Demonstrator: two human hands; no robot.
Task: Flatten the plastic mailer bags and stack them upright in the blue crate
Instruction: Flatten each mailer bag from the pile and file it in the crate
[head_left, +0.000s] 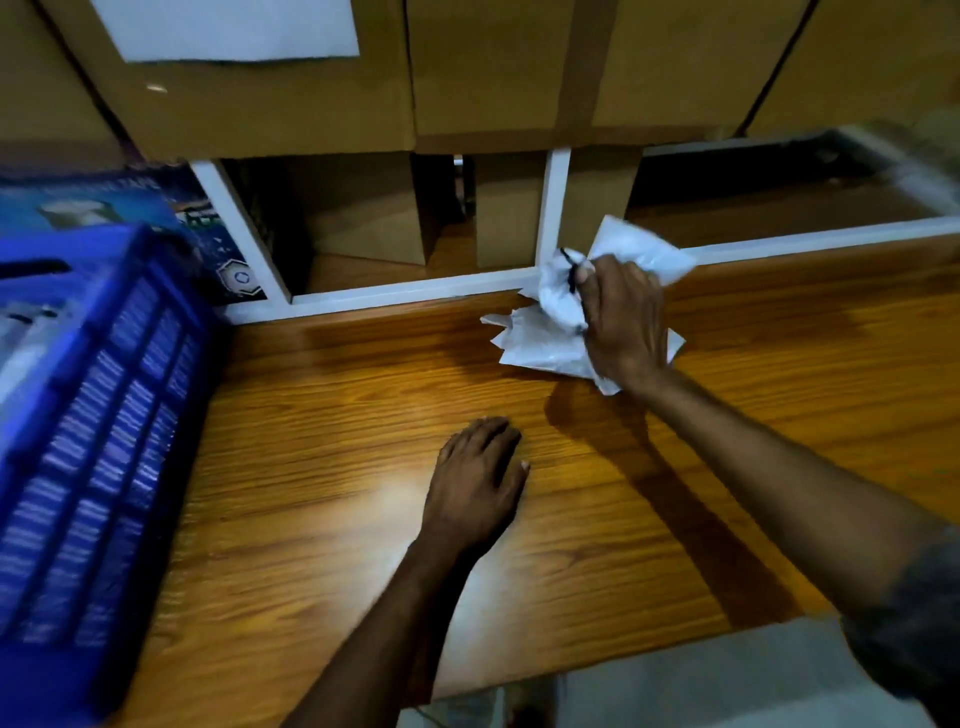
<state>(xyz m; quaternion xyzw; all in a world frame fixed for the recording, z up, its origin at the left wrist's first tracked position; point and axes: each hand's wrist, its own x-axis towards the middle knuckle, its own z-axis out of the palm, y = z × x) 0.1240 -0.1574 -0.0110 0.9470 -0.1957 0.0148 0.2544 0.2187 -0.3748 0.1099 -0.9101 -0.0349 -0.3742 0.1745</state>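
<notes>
Dim, motion-blurred, glare on tabletop (395, 499)

Wooden table (332, 426); cardboard boxes (291, 104) behind

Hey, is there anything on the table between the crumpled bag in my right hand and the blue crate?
Nothing visible. Bare wooden table lies between the mailer bag and the blue crate; the left hand rests nearer you, off that line.
</notes>
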